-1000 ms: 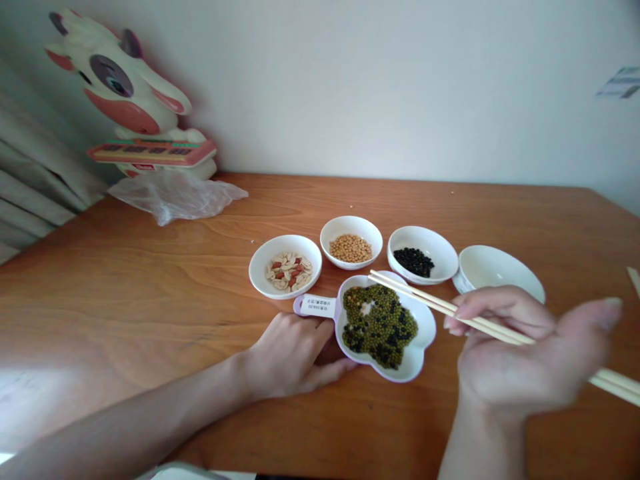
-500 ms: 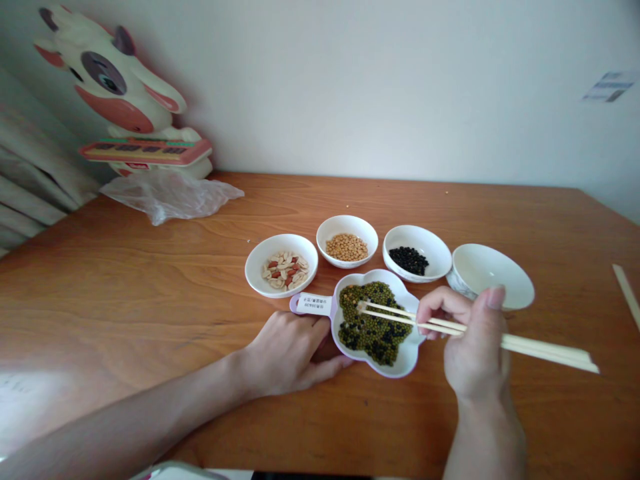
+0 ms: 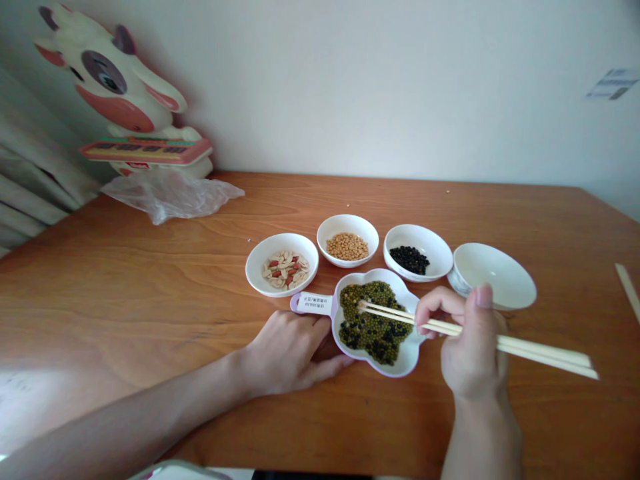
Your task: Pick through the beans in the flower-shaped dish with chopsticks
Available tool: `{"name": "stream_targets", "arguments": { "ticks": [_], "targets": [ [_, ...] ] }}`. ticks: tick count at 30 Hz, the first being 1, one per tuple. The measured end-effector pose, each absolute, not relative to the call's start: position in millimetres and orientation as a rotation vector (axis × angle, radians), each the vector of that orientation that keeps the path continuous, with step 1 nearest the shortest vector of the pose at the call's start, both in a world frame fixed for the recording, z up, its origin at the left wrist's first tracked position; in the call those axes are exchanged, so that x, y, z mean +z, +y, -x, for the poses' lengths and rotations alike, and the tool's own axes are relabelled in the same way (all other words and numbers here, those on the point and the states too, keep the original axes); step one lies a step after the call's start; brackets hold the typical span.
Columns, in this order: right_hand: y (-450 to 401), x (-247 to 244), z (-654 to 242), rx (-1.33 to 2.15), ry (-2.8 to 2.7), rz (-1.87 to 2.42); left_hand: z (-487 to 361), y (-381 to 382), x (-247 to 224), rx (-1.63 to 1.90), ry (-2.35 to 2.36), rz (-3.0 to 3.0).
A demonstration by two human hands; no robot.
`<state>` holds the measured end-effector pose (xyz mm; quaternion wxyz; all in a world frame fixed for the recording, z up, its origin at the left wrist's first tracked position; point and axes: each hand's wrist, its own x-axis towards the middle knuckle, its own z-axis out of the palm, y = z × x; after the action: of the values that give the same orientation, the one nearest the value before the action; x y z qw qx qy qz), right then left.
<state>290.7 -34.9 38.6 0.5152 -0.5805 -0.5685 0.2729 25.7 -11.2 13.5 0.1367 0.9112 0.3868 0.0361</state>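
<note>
The 2 tips of the chopsticks (image 3: 540, 350) are down among the green and dark beans (image 3: 383, 343) in the flower-shaped dish (image 3: 411, 350), left of the dish's middle. That reads as contact within the mix, rather than as carrying over a bowl. The tips lie close together, beside something pale; I cannot tell whether they pinch it or only touch it.

The right hand (image 3: 473, 353) is closed on the chopsticks, its fingers bunched around the shafts over the dish's right edge and the thumb raised. The thick ends run out to the right. The left hand (image 3: 287, 353) rests at the near left of the dish, its knuckles just below the labelled handle (image 3: 320, 305) and its thumb reaching along the near edge. Its fingertips are partly hidden, so how firmly it grips cannot be told.

The dish sits on the wooden table (image 3: 175, 287), near side of 4 white bowls in a curved row. From left to right, they are the peanut bowl (image 3: 253, 267) with pale and reddish nuts, the yellow-bean bowl (image 3: 350, 223), the black-bean bowl (image 3: 436, 250) and a rightmost bowl (image 3: 493, 267), partly behind the right hand. Far left, a crumpled clear bag (image 3: 175, 197) lies by a cow-shaped toy keyboard (image 3: 135, 100).
</note>
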Motion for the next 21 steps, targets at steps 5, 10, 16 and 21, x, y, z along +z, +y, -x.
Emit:
{"name": "stream_targets", "arguments": {
  "ticks": [5,10,16,21],
  "targets": [
    [-34.3,39.4,-289.4,0.639,-1.370,1.400,-25.2,-11.7,12.6,0.143,1.115,-2.640],
    [-37.1,40.4,-287.5,0.605,-1.340,1.410,-24.7,-12.4,12.4,0.147,1.121,-2.628],
    [-38.7,40.2,-289.5,0.578,-1.348,1.396,-24.9,-11.9,12.2,0.152,1.128,-2.626],
    [-38.1,38.8,-292.5,0.653,-1.373,1.370,-25.4,-11.4,12.9,0.153,1.126,-2.625]
  ]
}}
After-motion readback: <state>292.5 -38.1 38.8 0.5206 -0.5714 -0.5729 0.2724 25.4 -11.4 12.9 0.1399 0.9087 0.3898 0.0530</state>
